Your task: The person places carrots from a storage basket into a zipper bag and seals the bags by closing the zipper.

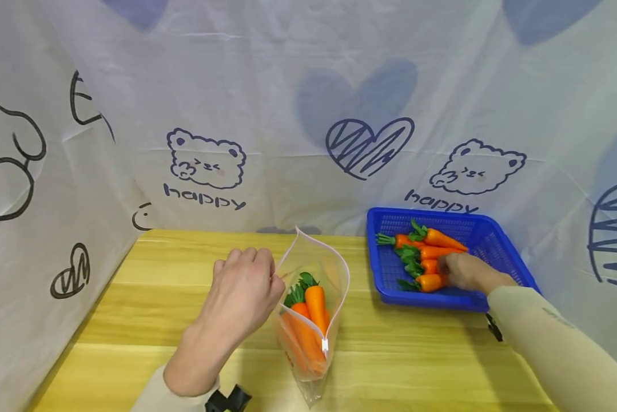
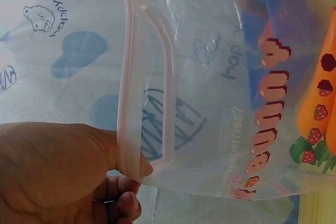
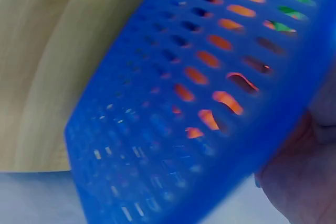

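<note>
Left of the blue basket (image 1: 413,298), the left hand (image 1: 247,293) pinches the zip bag (image 1: 335,280) holding bagged carrots (image 1: 316,306), whose mouth could sag if that pinch slips, while inside, the right hand (image 1: 462,271) meets loose carrots (image 1: 444,239), fingers too hidden to tell!

I find the zip bag (image 2: 210,114) to be thin, transparent plastic film, glossy and creased. Basket (image 1: 411,300): perforated moulded plastic, smooth, low sheen. Carrots (image 1: 316,308): smooth, softly shining. Tabletop (image 1: 390,355): wood-grained, smooth, lightly glossy. Backdrop (image 1: 282,86): wrinkled sheeting, dull; cloth or plastic, I cannot tell. My sleeve (image 1: 550,337): matt cloth.
</note>
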{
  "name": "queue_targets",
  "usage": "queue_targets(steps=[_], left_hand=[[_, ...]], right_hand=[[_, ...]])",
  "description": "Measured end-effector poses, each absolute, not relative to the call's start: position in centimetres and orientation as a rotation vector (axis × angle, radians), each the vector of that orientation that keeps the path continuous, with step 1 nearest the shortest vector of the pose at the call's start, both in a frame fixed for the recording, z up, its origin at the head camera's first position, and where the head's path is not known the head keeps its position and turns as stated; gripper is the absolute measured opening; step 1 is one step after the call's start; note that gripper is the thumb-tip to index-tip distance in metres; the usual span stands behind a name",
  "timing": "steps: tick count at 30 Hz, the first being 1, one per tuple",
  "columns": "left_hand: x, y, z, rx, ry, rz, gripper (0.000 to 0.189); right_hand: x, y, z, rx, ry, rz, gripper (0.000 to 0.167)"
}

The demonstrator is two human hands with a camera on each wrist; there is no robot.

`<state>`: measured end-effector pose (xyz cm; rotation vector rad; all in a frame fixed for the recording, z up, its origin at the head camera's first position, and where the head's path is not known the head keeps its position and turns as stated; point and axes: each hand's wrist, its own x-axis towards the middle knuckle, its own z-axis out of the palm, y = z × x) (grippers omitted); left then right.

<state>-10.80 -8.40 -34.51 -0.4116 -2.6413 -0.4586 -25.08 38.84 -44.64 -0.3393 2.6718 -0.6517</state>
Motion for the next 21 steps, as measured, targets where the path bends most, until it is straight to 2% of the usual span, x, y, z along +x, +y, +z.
queue_targets(steps=[3, 7, 14, 21], left_hand=[[-10.8, -8.3, -34.5, -0.407, -2.663, -0.469, 0.014], [-10.9, -8.2, -34.4, -0.400, -2.683, -0.479, 0.012], [-10.8, -8.0, -34.2, -0.404, -2.703, -0.485, 0.012], [-10.8, -7.8, -34.1, -0.398, -2.743, -0.515, 0.011]], right_hand=[[-24.6, 39.1, -45.4, -0.509, 2.834, -0.227, 0.015], [-24.5, 38.8, -46.2, -0.475, 2.836, -0.217, 0.022], [-24.8, 37.9, -46.8, -0.361, 2.815, -0.206, 0.023], [-25.0, 38.0, -47.3, -0.499, 2.842, -0.185, 0.025]])
